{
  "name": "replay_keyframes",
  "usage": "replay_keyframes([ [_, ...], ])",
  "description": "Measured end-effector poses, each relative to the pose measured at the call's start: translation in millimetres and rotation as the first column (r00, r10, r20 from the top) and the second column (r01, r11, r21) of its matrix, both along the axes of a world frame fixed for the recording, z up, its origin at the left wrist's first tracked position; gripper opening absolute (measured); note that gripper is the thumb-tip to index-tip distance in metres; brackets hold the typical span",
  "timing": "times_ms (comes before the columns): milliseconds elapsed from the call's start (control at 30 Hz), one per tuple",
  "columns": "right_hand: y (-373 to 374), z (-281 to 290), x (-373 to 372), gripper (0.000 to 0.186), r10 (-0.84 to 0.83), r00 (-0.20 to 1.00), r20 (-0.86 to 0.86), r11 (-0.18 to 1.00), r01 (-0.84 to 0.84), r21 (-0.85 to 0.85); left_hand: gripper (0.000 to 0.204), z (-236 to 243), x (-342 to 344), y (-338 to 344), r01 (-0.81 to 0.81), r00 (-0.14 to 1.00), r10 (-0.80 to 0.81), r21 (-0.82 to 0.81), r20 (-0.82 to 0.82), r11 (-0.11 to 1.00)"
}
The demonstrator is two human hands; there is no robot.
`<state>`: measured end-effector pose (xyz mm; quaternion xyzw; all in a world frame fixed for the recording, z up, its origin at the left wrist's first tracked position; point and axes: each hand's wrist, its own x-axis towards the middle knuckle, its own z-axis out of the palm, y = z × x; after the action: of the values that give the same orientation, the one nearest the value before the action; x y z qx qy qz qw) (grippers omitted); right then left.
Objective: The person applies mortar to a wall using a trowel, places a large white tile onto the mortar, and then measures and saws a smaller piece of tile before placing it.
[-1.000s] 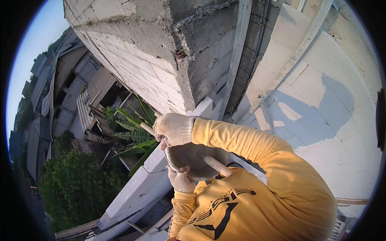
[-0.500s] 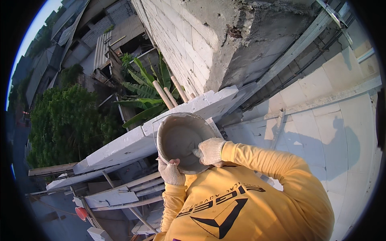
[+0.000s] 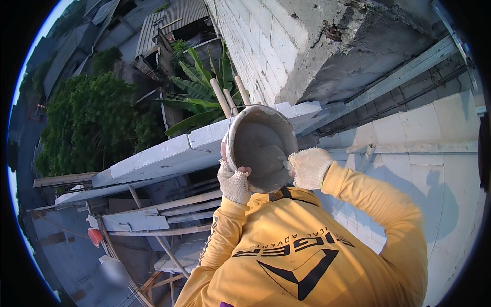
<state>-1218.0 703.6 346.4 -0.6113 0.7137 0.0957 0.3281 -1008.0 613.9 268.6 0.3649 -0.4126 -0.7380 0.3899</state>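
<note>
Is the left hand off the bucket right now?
No, the gloved left hand has hold of the bucket at the lower left of its rim.

**Head-worn fisheye, aimed steeply down**

The view comes from the left one of two wide cameras worn side by side on the person's head. It faces down past the chest: the yellow shirt (image 3: 291, 245) fills the lower middle, close to the lens, with the bucket (image 3: 231, 140) near, a little above centre, seen from over its mouth. The concrete corner (image 3: 332, 61) looms at the top. To the left, the field drops far off to trees (image 3: 94, 120) and a sliver of sky; to the right, it takes in pale blockwork (image 3: 427, 123). Straight edges bow toward the dark round rim.
</note>
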Motion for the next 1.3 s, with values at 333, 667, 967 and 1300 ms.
replay_keyframes([
  [333,73,-15,-48,0.038,-0.564,0.456,0.689,0.785,0.555,0.276,0.064,-41,-10,-7,-0.033,0.999,0.027,0.187,0.033,0.982],
  [667,66,36,-166,0.045,-0.824,0.354,0.442,0.532,0.753,0.388,0.060,-64,-23,7,-0.012,0.999,0.004,0.244,0.034,0.970],
  [967,-74,9,-275,0.050,-0.910,0.365,0.197,0.404,0.669,0.624,0.069,-83,1,32,-0.131,0.982,0.098,0.205,0.163,0.970],
  [1300,-71,7,-296,0.054,-0.903,0.349,0.249,0.425,0.658,0.622,0.064,-82,8,46,-0.308,0.943,0.257,0.265,0.210,0.914],
])
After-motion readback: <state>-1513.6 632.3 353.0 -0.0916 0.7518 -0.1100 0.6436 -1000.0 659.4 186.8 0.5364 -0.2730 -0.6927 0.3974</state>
